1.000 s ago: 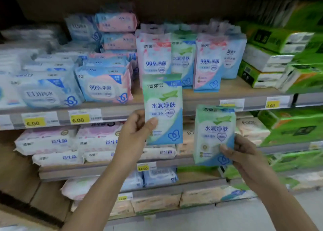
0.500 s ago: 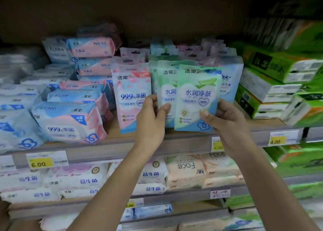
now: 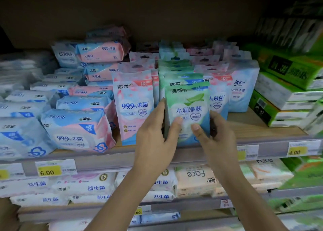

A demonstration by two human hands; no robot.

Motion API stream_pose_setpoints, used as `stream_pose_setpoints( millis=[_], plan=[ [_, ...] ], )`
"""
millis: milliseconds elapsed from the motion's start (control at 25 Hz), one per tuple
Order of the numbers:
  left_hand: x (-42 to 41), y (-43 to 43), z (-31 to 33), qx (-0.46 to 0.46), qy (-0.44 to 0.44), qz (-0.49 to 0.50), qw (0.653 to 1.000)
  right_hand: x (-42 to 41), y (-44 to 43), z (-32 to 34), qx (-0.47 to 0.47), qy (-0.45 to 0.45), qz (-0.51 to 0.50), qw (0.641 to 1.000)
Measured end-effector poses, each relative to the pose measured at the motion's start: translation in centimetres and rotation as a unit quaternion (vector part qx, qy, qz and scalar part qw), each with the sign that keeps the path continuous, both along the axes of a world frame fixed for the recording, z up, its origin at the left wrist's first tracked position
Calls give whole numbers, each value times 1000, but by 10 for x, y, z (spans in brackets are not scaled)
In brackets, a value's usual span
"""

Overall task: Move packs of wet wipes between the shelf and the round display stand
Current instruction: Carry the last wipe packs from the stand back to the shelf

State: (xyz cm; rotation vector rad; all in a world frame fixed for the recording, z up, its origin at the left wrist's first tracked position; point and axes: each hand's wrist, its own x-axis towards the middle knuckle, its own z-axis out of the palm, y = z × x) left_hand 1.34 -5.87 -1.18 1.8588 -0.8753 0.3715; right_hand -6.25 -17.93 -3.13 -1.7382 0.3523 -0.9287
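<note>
A green and blue pack of wet wipes (image 3: 187, 106) stands upright at the front of the wooden shelf (image 3: 253, 126), in front of a row of like green packs (image 3: 174, 70). My left hand (image 3: 155, 134) grips its left edge, thumb across the front. My right hand (image 3: 213, 131) grips its right edge, thumb on the lower front. A pink pack (image 3: 133, 106) stands just to the left. The round display stand is not in view.
Stacked blue and pink wipe bags (image 3: 76, 131) fill the shelf's left side. Green tissue boxes (image 3: 283, 98) are piled on the right. Yellow price tags (image 3: 49, 169) line the shelf edge. Lower shelves hold white and beige packs (image 3: 194, 180).
Both hands rose from below the shelf edge to the top shelf. The two green packs came together and now stand in the green row, both hands on the front one.
</note>
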Motion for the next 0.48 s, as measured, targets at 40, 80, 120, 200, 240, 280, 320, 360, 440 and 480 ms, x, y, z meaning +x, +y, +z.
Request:
stream_pose_setpoints(
  millis=[40,80,120,200,240,280,320,360,440,480],
  plan=[
    [2,2,-3,10,25,-26,999,1,3,1,-6,2,-6,1000],
    [4,4,-6,12,39,-35,999,3,7,4,-11,0,-16,1000],
    [6,5,-8,8,46,-27,999,5,11,6,-11,-7,-24,1000],
    [7,6,-8,15,9,33,999,10,15,9,-18,-24,-33,999],
    [6,5,-8,36,-42,81,995,14,16,9,-29,-23,-42,998],
    [6,5,-8,51,-96,125,986,18,17,9,-42,-19,-52,998],
    [8,4,-9,57,-152,160,974,22,20,6,-57,-16,-67,996],
    [11,3,-11,57,-200,179,962,25,23,3,-80,-16,-93,992],
    [19,2,-16,62,-255,181,948,28,28,-5,-158,-19,-172,972],
    [22,2,-18,67,-259,175,947,29,27,-8,-188,-23,-203,961]
  ],
)
